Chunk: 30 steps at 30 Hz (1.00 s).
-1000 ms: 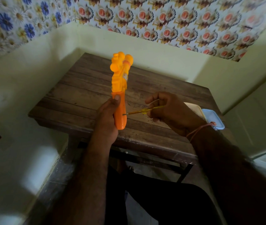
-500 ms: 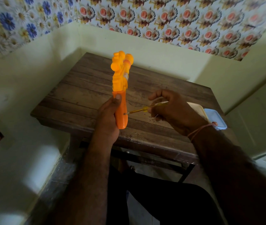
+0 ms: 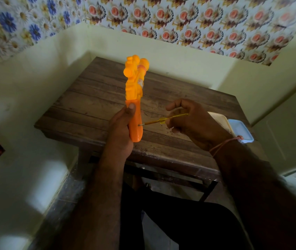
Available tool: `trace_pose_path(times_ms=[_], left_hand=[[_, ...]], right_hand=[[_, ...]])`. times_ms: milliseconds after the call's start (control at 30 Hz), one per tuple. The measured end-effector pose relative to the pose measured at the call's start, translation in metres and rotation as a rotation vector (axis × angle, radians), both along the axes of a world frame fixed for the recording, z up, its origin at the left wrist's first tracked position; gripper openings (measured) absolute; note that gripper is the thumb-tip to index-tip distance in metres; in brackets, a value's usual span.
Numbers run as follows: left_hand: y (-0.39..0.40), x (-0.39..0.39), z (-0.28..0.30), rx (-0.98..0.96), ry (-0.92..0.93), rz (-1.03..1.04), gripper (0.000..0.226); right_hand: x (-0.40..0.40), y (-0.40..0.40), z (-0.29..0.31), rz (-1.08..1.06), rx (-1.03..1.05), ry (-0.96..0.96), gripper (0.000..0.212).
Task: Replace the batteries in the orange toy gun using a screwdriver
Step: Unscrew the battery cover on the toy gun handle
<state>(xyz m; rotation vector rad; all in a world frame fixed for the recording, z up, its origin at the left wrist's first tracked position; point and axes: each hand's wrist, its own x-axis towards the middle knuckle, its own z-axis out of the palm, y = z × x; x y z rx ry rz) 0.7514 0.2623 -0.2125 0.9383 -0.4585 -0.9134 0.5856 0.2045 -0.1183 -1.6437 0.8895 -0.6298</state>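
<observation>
My left hand (image 3: pixel 121 129) grips the darker orange handle of the orange toy gun (image 3: pixel 134 83), holding it upright above the wooden table (image 3: pixel 89 98), barrel pointing away from me. My right hand (image 3: pixel 192 121) pinches a thin yellow-handled screwdriver (image 3: pixel 163 120) between thumb and fingers. The screwdriver lies almost level, and its metal tip touches the right side of the gun's handle. No batteries are visible.
A white tray (image 3: pixel 219 117) and a pale blue lidded container (image 3: pixel 241 129) lie at the table's right edge, partly hidden behind my right wrist. Walls close in on the left and behind the table. My dark-clothed legs are below the table's front edge.
My right hand has shifted slightly up and right, fingers re-gripping the screwdriver handle. The tip stays on the gun's handle. The left hand and gun have barely moved.
</observation>
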Motion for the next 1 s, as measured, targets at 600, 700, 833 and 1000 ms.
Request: trace_pose_path(times_ms=[600,700,833,1000], left_hand=[[-0.0012,0.0001,-0.0011,-0.001,0.030,0.010,0.046],[-0.0018,0.0014,-0.0012,-0.006,0.028,0.003,0.038],[-0.0017,0.0035,-0.0033,-0.017,0.016,0.002,0.044],[-0.0020,0.0030,-0.0039,-0.026,0.031,0.005,0.040]], right_hand=[[0.0026,0.0023,0.0010,0.026,0.027,0.009,0.029],[0.0058,0.0034,0.0039,0.009,-0.074,0.142,0.005],[0.0079,0.0030,0.0009,-0.057,-0.142,0.219,0.011],[0.0032,0.0023,-0.0001,-0.042,-0.076,0.091,0.010]])
